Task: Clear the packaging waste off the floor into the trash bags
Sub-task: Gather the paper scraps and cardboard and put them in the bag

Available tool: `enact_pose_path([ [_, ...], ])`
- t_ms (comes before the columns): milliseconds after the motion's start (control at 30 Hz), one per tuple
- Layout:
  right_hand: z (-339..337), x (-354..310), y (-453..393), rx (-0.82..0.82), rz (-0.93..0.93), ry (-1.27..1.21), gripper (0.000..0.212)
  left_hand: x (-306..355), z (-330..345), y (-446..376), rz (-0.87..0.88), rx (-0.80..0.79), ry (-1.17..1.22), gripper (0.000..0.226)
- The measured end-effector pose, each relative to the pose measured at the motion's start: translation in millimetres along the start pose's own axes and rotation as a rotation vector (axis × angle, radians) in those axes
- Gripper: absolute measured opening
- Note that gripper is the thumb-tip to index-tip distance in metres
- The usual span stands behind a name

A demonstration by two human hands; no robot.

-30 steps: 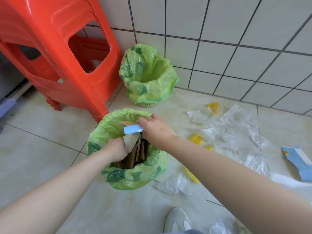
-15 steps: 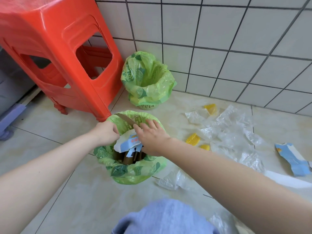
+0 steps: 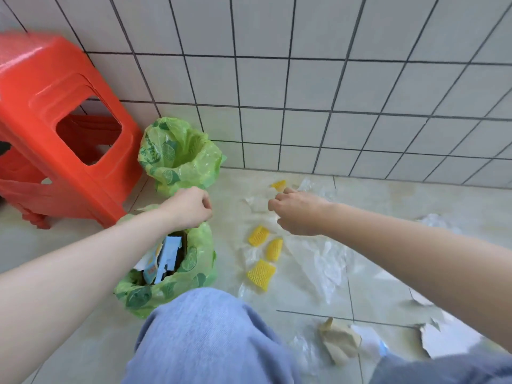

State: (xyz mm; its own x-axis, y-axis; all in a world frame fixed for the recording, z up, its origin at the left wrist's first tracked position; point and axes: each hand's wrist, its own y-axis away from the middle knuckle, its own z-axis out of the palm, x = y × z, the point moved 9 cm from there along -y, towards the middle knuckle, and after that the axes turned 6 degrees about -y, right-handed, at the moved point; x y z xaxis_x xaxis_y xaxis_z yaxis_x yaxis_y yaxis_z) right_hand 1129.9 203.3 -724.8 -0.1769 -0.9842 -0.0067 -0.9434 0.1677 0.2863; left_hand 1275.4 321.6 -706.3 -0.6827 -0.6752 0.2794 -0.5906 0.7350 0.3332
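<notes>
Both hands hang in mid-air over the floor (image 3: 83,336), fingers loosely curled and holding nothing: the left hand (image 3: 188,207) above the far rim of the near trash bag (image 3: 191,261), the right hand (image 3: 297,213) out over the litter beside it.

Nearest of all, a knee in blue denim (image 3: 210,336) fills the bottom of the view. To its right lie a crumpled brown paper wad (image 3: 339,345) and a torn grey-white card scrap (image 3: 448,339).

Just beyond the knee, the near trash bag, green with a lemon print, stands open, with blue and white carton pieces (image 3: 166,256) sticking up inside it. On the floor to its right sit three yellow foam nets (image 3: 261,274) close together, with clear plastic wrappers (image 3: 321,261) spread around and under them.

Farther off, a fourth yellow net (image 3: 278,185) lies near the wall, just past the right hand's fingers. A second green trash bag (image 3: 180,159) stands open against the tiled wall (image 3: 304,79), and a red plastic stool (image 3: 55,128) stands to its left.
</notes>
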Motion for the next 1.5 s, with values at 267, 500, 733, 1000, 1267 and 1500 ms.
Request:
enact_pose_path([
  [267,49.1,125.2,126.4,-0.103,0.262,-0.056,0.028,156.5,62.2,-20.7,0.279,-0.101,-0.047,0.015],
  [500,107.7,203.3,239.3,-0.198,0.523,-0.160,0.029,276.8,132.2,-21.6,0.509,-0.208,-0.230,0.013],
  [733,184.1,257.0,331.2,-0.221,0.770,-0.347,0.028,355.2,216.7,-7.7,0.681,-0.294,-0.491,0.018],
  [1000,283.3,270.1,364.3,-0.151,0.981,-0.575,0.027,373.4,301.8,-13.7,0.762,-0.338,-0.723,0.018],
  [1267,354.0,275.6,362.4,-0.183,1.043,-0.678,0.029,377.8,351.6,-53.6,0.745,-0.322,-0.783,0.024],
  [1500,382.0,297.4,380.5,-0.119,1.189,-0.674,0.030,411.8,371.9,-94.3,0.780,-0.206,-0.725,0.033],
])
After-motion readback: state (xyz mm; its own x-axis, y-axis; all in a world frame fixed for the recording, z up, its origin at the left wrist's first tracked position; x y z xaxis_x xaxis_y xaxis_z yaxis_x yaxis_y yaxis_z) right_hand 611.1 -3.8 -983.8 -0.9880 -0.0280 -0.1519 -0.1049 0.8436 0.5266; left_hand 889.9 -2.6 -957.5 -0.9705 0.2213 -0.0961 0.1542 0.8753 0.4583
